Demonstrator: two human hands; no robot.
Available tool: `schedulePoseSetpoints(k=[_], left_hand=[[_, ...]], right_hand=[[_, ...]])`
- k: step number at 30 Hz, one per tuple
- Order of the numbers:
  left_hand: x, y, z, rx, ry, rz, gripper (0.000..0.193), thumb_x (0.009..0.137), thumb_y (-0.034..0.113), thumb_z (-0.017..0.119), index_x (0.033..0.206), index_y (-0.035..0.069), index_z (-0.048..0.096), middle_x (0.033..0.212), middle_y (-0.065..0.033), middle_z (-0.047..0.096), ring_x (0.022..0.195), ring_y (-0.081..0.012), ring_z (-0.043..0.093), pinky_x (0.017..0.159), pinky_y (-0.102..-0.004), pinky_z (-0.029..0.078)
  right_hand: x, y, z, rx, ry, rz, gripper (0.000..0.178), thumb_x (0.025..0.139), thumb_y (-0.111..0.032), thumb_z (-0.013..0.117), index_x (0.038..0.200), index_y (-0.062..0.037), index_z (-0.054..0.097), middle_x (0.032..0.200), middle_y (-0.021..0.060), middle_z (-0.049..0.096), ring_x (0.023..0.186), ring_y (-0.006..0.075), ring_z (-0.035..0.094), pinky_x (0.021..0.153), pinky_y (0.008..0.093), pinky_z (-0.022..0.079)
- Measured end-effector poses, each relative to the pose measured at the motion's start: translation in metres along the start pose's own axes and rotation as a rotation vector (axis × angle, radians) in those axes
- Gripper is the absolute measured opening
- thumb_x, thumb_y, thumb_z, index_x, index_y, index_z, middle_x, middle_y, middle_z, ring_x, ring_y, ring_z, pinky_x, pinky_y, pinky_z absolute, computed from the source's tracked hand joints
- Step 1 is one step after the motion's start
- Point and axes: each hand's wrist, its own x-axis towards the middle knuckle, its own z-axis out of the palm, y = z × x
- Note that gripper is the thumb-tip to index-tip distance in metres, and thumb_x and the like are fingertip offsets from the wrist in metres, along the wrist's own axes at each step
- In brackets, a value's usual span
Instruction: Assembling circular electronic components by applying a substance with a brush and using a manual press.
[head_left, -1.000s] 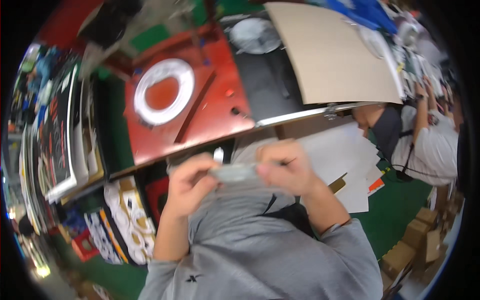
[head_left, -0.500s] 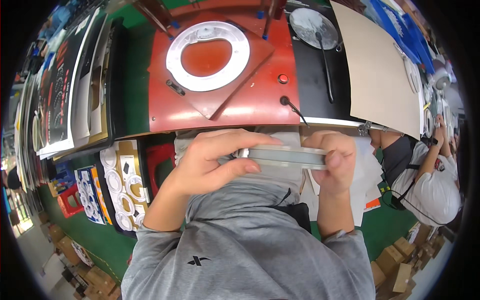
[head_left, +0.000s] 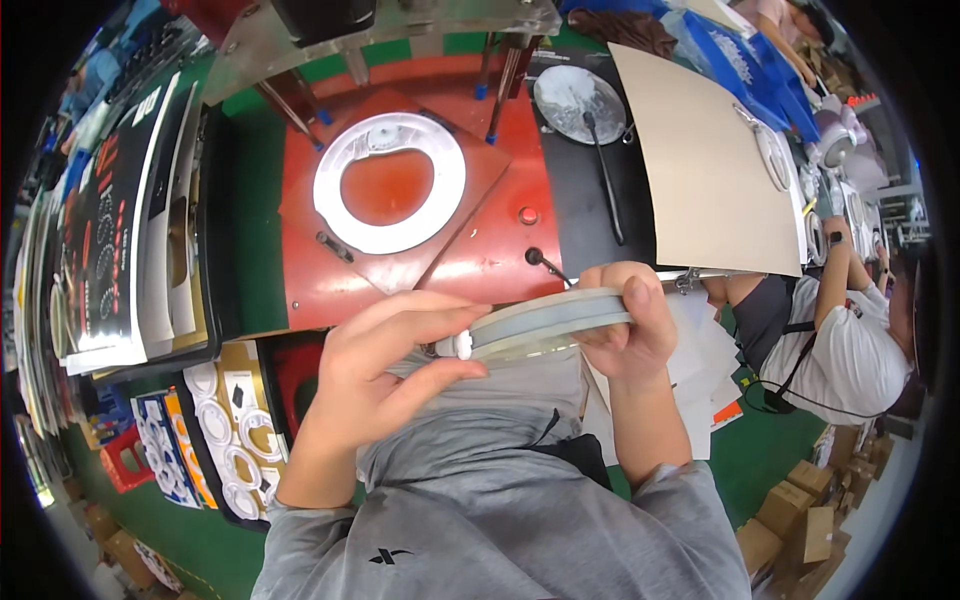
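Note:
Between my hands, just above my lap, is a round, flat grey ring-like part [head_left: 550, 317], seen nearly edge-on. Pale translucent rims border its grey band, and a small white fitting [head_left: 462, 345] sticks out at its left end. My left hand [head_left: 385, 370] is closed on that end, thumb below and fingers above. My right hand [head_left: 635, 325] grips the other end, its thumb on the edge. Beyond them, a white ring [head_left: 447, 205] lies on a dark red square plate [head_left: 480, 185] on the red machine bed.
A red button [head_left: 528, 215] sits on the red machine bed [head_left: 310, 290]. Right of it are a round dish [head_left: 560, 92] with white residue, a black-handled tool [head_left: 608, 190] and a beige board [head_left: 700, 170]. A tray of white rings [head_left: 240, 385] stands lower left. Another person [head_left: 840, 345] sits at right.
The grey part is tilted, its right end higher, and its white fitting shows more clearly. Both hands still hold it. The view has shifted, showing more of the machine's upper frame.

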Motion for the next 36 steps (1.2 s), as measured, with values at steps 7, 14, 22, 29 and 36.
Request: schedulePoseSetpoints(k=[7,14,22,29,36], left_hand=[[-0.019,-0.01,-0.001,0.054,0.086,-0.245,0.039,0.078,0.004,0.091,0.114,-0.004,0.077,0.105,-0.0138,0.078,0.091,-0.019,0.074,0.081,-0.0295,0.059],[-0.033,-0.041,-0.018,-0.379,0.199,-0.337,0.04,0.086,-0.009,0.083,0.125,-0.007,0.072,0.111,-0.014,0.077,0.102,-0.0197,0.075,0.09,-0.0322,0.061],[-0.032,-0.051,-0.024,-0.546,0.103,-0.2,0.039,0.091,-0.012,0.075,0.129,-0.009,0.067,0.118,-0.0211,0.076,0.109,-0.025,0.075,0.097,-0.0363,0.061],[-0.034,-0.053,-0.028,-0.541,0.069,-0.246,0.039,0.092,-0.011,0.074,0.13,-0.009,0.066,0.118,-0.0221,0.076,0.111,-0.0267,0.075,0.098,-0.0374,0.061],[-0.037,-0.055,-0.025,-0.525,0.088,-0.187,0.041,0.09,-0.011,0.076,0.13,-0.009,0.067,0.119,-0.0211,0.075,0.11,-0.0268,0.075,0.098,-0.0368,0.061]], right_hand=[[0.047,-0.002,-0.02,-1.078,0.438,-0.201,0.03,0.11,-0.024,0.06,0.105,0.0041,0.069,0.088,0.0131,0.066,0.078,0.0217,0.066,0.075,0.032,0.054],[0.057,0.017,-0.065,-2.216,0.596,-0.315,0.027,0.097,-0.008,0.068,0.118,0.0076,0.061,0.108,0.0269,0.061,0.1,0.0444,0.063,0.088,0.0492,0.053],[0.078,-0.011,-0.065,-1.903,0.76,-0.24,0.018,0.101,-0.012,0.067,0.107,0.0032,0.061,0.1,0.0244,0.07,0.093,0.0448,0.068,0.081,0.0517,0.054],[0.094,-0.025,-0.094,-1.888,0.584,-0.345,0.014,0.099,-0.01,0.07,0.107,0.0016,0.068,0.098,0.023,0.074,0.094,0.0436,0.071,0.081,0.0492,0.056],[0.093,-0.03,-0.09,-1.814,0.57,-0.316,0.014,0.098,-0.011,0.07,0.105,0.001,0.071,0.097,0.022,0.075,0.092,0.0433,0.071,0.082,0.0492,0.056]])
